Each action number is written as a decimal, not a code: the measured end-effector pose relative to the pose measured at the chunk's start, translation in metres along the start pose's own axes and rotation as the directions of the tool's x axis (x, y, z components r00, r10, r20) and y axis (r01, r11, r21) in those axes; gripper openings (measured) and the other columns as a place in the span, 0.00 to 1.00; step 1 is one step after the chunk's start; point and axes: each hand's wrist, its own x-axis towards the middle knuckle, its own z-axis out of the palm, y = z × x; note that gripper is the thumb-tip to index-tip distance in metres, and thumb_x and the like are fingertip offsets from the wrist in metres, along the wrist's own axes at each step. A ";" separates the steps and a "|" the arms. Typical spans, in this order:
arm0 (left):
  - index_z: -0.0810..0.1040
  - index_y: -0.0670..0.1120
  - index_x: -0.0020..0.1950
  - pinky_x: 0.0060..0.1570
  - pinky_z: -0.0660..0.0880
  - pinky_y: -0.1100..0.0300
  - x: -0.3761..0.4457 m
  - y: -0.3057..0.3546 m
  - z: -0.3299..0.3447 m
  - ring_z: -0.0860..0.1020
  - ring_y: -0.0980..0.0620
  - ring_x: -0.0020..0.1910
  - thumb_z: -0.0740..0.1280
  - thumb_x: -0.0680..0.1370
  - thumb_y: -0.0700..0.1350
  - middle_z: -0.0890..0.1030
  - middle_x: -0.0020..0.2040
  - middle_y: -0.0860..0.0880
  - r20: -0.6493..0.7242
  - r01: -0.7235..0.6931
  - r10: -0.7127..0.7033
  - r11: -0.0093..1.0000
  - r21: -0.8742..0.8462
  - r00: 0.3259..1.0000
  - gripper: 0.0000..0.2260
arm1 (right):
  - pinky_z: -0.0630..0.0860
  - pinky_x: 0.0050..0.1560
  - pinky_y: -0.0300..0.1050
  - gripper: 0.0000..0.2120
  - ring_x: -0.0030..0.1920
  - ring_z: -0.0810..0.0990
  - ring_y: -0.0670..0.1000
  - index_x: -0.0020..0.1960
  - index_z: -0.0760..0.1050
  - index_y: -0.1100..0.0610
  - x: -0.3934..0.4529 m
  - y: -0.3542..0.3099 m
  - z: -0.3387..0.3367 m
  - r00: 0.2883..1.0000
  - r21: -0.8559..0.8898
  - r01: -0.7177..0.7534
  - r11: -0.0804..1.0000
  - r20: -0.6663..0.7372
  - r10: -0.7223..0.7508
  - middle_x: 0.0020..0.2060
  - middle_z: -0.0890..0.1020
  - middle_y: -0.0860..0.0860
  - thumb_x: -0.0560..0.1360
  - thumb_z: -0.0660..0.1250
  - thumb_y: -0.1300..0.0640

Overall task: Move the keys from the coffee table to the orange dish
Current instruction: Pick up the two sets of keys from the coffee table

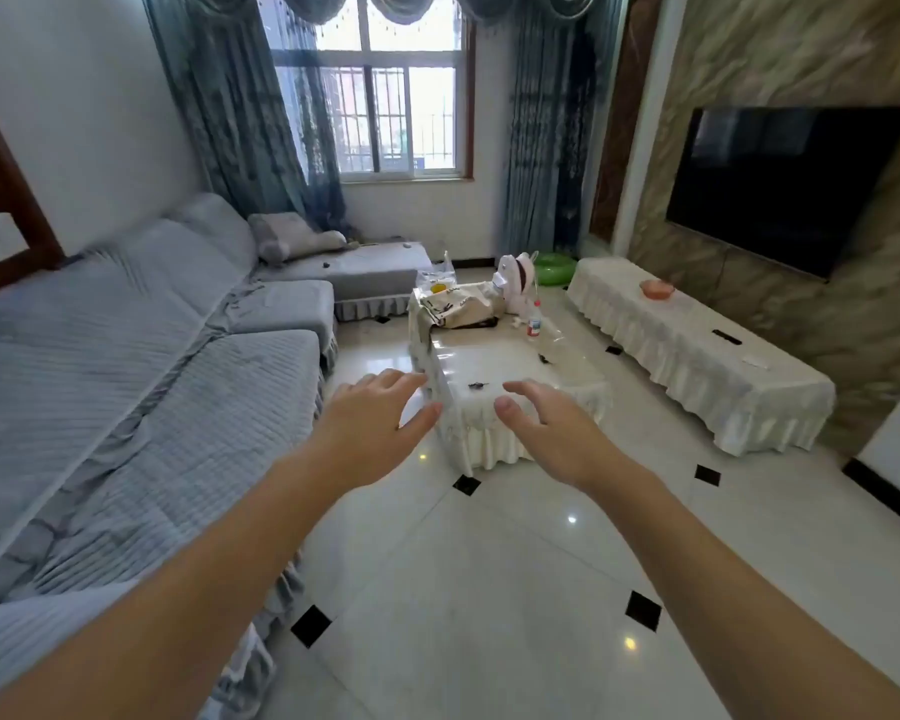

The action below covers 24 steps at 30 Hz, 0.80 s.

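Head camera looks down a living room, with both bare arms stretched forward over the white tiled floor (pixel 489 589). Left hand (pixel 380 428) and right hand (pixel 546 433) hang in the air in front of the coffee table (pixel 515 423), fingers spread wide and holding nothing. Between the two hands, on the near part of the table top, lie the keys (pixel 478 385), a small dark bunch; neither hand touches them. A second small dark thing (pixel 543 359) lies further back on the same top, but I cannot tell what it is. Behind it stand a plastic bottle (pixel 534 320) with red label and a crumpled bag (pixel 458 306). The orange dish (pixel 657 288) sits well apart, on the long low cabinet (pixel 697 366) under the television (pixel 785 187), at the right. A grey sofa (pixel 141 366) fills the left side.
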 end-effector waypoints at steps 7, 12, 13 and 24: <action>0.69 0.52 0.70 0.62 0.68 0.48 0.126 -0.050 0.043 0.72 0.47 0.66 0.48 0.78 0.66 0.74 0.69 0.50 0.000 -0.062 0.062 0.994 -0.087 0.998 0.28 | 0.60 0.60 0.43 0.26 0.70 0.64 0.52 0.72 0.66 0.52 0.103 0.026 -0.002 0.997 -0.188 -0.064 0.980 -0.049 0.056 0.69 0.71 0.50 0.79 0.54 0.39; 0.69 0.52 0.70 0.64 0.67 0.46 0.189 -0.051 0.063 0.71 0.46 0.67 0.48 0.77 0.66 0.74 0.68 0.50 0.009 -0.163 0.164 0.982 -0.099 0.986 0.28 | 0.61 0.66 0.47 0.28 0.71 0.63 0.50 0.72 0.66 0.53 0.151 0.048 -0.010 0.992 -0.284 -0.097 0.954 -0.102 0.070 0.70 0.71 0.50 0.78 0.54 0.38; 0.69 0.52 0.70 0.63 0.68 0.46 0.198 -0.052 0.066 0.71 0.46 0.67 0.48 0.78 0.66 0.74 0.68 0.50 0.007 -0.175 0.177 0.980 -0.094 0.984 0.27 | 0.61 0.66 0.47 0.29 0.71 0.63 0.50 0.72 0.65 0.53 0.160 0.053 -0.011 0.991 -0.300 -0.105 0.948 -0.105 0.077 0.70 0.71 0.49 0.78 0.54 0.37; 0.72 0.49 0.67 0.58 0.69 0.50 0.280 -0.088 0.128 0.76 0.46 0.60 0.53 0.79 0.61 0.79 0.63 0.48 0.027 -0.111 0.109 0.991 0.070 0.994 0.23 | 0.63 0.66 0.48 0.28 0.68 0.66 0.53 0.71 0.66 0.54 0.268 0.121 0.018 0.996 -0.312 -0.070 0.948 -0.080 0.048 0.67 0.73 0.52 0.78 0.55 0.39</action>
